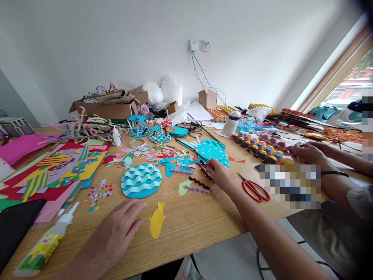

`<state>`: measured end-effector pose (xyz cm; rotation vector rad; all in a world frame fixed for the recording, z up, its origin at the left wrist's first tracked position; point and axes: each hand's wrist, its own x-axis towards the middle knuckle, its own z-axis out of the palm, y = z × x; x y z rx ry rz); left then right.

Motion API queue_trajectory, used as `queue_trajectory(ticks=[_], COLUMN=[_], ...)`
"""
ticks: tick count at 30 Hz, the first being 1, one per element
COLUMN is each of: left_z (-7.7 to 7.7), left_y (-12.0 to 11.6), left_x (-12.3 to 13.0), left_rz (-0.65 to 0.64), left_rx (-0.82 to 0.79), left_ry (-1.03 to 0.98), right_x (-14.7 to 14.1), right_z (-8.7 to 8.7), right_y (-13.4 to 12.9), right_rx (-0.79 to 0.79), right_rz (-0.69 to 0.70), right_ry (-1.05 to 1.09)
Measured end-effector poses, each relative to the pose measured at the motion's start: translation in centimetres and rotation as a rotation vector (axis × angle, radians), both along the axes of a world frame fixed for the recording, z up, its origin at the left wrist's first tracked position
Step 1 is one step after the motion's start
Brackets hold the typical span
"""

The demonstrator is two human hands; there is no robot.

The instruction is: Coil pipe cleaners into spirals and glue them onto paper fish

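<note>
My left hand [119,225] rests on the table with nothing in it, fingers apart, just below a blue oval [141,181] with pale wavy strips. A yellow paper fish [157,220] lies to its right. Farther right, my right hand [217,173] has its fingers pinched together beside a dark wavy strip [205,170]; what they hold, if anything, is too small to tell. Nearby lie a brown wavy strip [198,182], a purple wavy strip [196,189] and a pale green paper fish [183,187]. Beyond the right hand is a speckled blue paper shape [212,151].
Red-handled scissors [255,190] lie right of my right forearm. A glue bottle [43,245] and a dark flat object [19,221] lie at left, near colored paper [96,161]. Another person's hands [310,152] work at right by a colorful bumpy strip [256,149].
</note>
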<state>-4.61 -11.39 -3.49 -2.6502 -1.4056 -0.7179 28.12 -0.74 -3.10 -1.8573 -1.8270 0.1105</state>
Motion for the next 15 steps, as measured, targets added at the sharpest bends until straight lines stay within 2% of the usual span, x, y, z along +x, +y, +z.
queue_trajectory(ticks=[5,8,10,11,15], left_z=[0.4,0.6,0.6,0.6,0.3], left_y=[0.2,0.1,-0.1,-0.2,-0.7], left_x=[0.5,0.7,0.7,0.7,0.7], left_rz=[-0.008,-0.033,-0.06,-0.074,-0.128], left_rx=[0.017,0.039,0.059,0.064,0.051], left_ry=[-0.016,-0.017,-0.007,-0.002,0.019], right_x=[-1.5,-3.8,-5.5,-6.2,-8.5], right_z=[2.7,3.6,3.2,2.7,0.2], right_y=[-2.4,-5.6,-7.7,-8.6,-10.8], right_rx=[0.072,0.071,0.085,0.084,0.025], right_rz=[0.049,0.2,0.454,0.52,0.592], right_ry=[0.103,0.135,0.171,0.175,0.184])
